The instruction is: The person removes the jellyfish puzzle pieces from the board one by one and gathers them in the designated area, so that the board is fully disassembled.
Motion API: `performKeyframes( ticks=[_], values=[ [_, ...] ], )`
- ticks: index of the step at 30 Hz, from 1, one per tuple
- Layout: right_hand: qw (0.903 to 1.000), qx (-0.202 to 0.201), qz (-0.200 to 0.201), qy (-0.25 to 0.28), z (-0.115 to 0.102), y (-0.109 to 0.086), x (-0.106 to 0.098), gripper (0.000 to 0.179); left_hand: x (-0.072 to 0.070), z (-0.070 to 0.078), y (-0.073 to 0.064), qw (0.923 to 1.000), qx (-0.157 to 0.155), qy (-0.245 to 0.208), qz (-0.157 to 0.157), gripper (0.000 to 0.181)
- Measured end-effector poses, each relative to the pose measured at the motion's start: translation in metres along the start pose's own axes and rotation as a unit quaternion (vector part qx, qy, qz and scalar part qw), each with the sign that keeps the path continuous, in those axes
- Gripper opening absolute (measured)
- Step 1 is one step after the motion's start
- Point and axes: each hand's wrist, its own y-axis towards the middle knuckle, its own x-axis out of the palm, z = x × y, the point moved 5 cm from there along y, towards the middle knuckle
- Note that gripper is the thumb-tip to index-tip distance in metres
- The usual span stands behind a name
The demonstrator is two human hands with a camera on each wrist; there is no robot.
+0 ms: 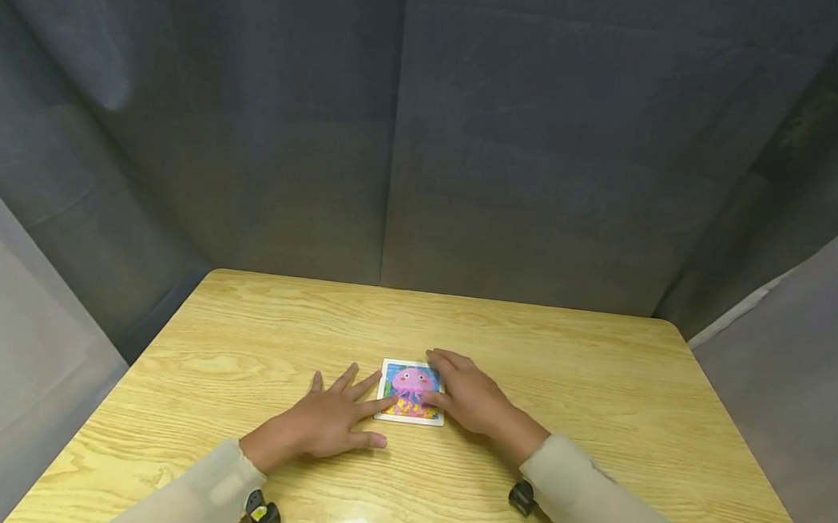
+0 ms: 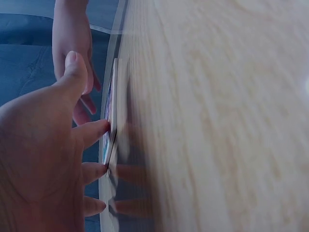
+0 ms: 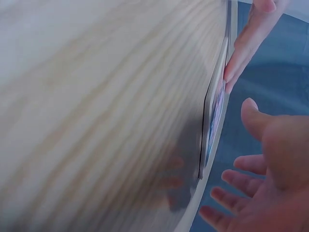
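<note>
Near bottom of head view: two pale long sleeves, small black wrist-worn camera (image 1: 263,514) bottom left and another (image 1: 522,497) bottom centre-right, glare spot on the wood between them. Left hand (image 1: 328,421) lies flat on the light wooden table (image 1: 598,400), fingers spread and straight, index fingertip touching the lower left edge of a small square picture puzzle board with white border and pink jellyfish on blue (image 1: 412,391). Right hand (image 1: 470,393) rests palm-down on the board's right edge, fingers straight and relaxed, reaching along its top right corner. Hands are apart, one either side of the board, neither gripping. Board lies flat at frame centre, lower middle of table. Left wrist view: fingertips (image 2: 99,130) at board edge. Far: dark grey fabric curtain (image 1: 427,134) fills the upper frame.
</note>
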Motion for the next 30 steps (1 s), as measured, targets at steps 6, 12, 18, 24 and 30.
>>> performKeyframes(
  ticks=[6, 12, 18, 24, 30],
  values=[
    [0.9996, -0.020, 0.005, 0.021, -0.010, 0.011, 0.002, 0.066, 0.001, 0.000, 0.001, 1.0000, 0.002, 0.000, -0.001, 0.075],
    [0.9980, -0.037, -0.002, 0.051, -0.016, 0.022, 0.005, 0.057, 0.002, 0.000, 0.001, 0.9999, -0.002, -0.008, -0.007, 0.075],
    [0.9961, -0.038, -0.009, 0.079, -0.017, 0.031, 0.010, 0.050, 0.002, -0.001, 0.002, 0.9999, -0.008, -0.009, -0.011, 0.076],
    [0.9957, -0.034, 0.001, 0.086, -0.017, 0.041, 0.014, 0.038, 0.003, -0.002, 0.002, 0.9998, -0.010, -0.009, -0.014, 0.076],
    [0.9957, 0.002, 0.019, 0.091, -0.015, 0.049, 0.018, 0.028, 0.003, -0.002, 0.001, 0.9998, -0.007, -0.011, -0.012, 0.078]
  ],
)
